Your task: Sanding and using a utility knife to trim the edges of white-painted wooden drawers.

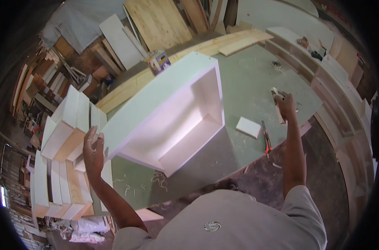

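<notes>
A white open-fronted wooden box (164,100) stands tilted across the green worktable (243,75), its hollow side toward me. At the box's left end my left hand (93,148) grips the corner with bent fingers, dusty with pale powder. Over on the right, my right hand (284,104) is closed on a narrow pale wooden piece (280,116) at the table surface. A small white block (248,127) lies between that hand and the box, beside a cutting tool with an orange handle (267,143). Pale shavings lie below the box.
Stacked white box parts (62,139) crowd the left side. Long boards (243,43) line the far table edge, with a small carton (158,61) among them. A long shelving carcass (333,96) runs along the right. Sheets and offcuts (156,23) lean at the back; bags (87,229) sit low left.
</notes>
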`<move>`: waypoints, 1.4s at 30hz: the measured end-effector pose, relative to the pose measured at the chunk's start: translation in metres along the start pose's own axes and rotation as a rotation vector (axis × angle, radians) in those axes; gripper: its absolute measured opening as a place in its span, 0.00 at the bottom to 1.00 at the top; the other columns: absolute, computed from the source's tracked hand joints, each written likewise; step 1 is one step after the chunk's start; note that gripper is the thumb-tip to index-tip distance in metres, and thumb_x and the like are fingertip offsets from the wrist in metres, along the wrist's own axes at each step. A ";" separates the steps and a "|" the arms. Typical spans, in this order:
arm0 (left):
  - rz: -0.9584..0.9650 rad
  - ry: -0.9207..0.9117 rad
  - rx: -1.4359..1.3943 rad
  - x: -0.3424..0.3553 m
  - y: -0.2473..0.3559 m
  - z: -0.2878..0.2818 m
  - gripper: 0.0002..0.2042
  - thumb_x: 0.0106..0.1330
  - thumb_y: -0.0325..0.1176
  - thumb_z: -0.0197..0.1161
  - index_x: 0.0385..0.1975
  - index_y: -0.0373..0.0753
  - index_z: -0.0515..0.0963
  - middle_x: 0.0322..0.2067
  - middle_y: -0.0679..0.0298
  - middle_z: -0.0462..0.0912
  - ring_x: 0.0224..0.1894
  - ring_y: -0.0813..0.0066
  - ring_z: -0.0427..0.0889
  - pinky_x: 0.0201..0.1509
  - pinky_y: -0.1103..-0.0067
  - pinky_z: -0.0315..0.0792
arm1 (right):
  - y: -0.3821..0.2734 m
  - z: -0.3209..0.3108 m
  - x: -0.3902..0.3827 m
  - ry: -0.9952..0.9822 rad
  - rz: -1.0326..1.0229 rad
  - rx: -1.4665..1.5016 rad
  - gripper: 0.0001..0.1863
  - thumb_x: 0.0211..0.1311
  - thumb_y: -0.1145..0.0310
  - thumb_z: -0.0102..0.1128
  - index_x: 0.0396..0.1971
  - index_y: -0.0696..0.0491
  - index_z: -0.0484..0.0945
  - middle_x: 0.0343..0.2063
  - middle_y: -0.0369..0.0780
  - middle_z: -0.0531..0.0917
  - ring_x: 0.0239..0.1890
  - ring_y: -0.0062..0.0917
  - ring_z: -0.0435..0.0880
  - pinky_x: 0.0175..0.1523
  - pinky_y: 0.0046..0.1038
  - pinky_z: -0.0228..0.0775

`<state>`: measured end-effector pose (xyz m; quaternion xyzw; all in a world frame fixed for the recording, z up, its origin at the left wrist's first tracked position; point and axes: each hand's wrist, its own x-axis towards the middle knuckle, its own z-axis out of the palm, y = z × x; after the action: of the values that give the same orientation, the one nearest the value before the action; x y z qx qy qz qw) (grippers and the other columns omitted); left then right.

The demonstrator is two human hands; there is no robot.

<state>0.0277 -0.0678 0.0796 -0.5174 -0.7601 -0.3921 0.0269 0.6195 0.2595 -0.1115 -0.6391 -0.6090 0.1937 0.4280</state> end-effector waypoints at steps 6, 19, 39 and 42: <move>0.293 -0.100 0.585 -0.036 0.109 0.106 0.36 0.68 0.49 0.62 0.70 0.34 0.59 0.68 0.44 0.63 0.72 0.48 0.59 0.76 0.56 0.50 | 0.046 0.068 -0.066 0.000 0.042 0.025 0.29 0.53 0.55 0.69 0.54 0.55 0.82 0.36 0.47 0.77 0.35 0.34 0.77 0.44 0.35 0.71; 0.720 0.052 0.416 0.047 0.244 0.313 0.35 0.67 0.43 0.62 0.66 0.24 0.60 0.65 0.38 0.65 0.70 0.43 0.61 0.76 0.60 0.53 | 0.028 0.153 -0.135 -0.410 -0.018 0.023 0.29 0.53 0.54 0.70 0.55 0.52 0.82 0.41 0.51 0.77 0.44 0.43 0.80 0.53 0.40 0.73; 0.410 0.228 0.256 -0.036 0.152 0.159 0.17 0.67 0.29 0.64 0.55 0.35 0.78 0.50 0.51 0.81 0.53 0.54 0.81 0.60 0.66 0.73 | 0.009 0.215 -0.177 -0.365 -0.380 -0.020 0.26 0.58 0.59 0.64 0.57 0.50 0.79 0.40 0.49 0.73 0.44 0.43 0.73 0.51 0.45 0.67; 0.389 0.255 0.473 -0.018 0.144 0.135 0.20 0.65 0.31 0.66 0.57 0.36 0.77 0.51 0.51 0.81 0.53 0.53 0.81 0.59 0.66 0.74 | -0.008 0.248 -0.197 -0.305 -0.519 -0.028 0.27 0.57 0.60 0.63 0.58 0.50 0.78 0.40 0.48 0.72 0.44 0.43 0.73 0.49 0.45 0.66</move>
<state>0.2021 0.0251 0.0601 -0.5789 -0.7077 -0.2537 0.3157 0.3880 0.1496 -0.2978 -0.4316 -0.8118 0.1633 0.3578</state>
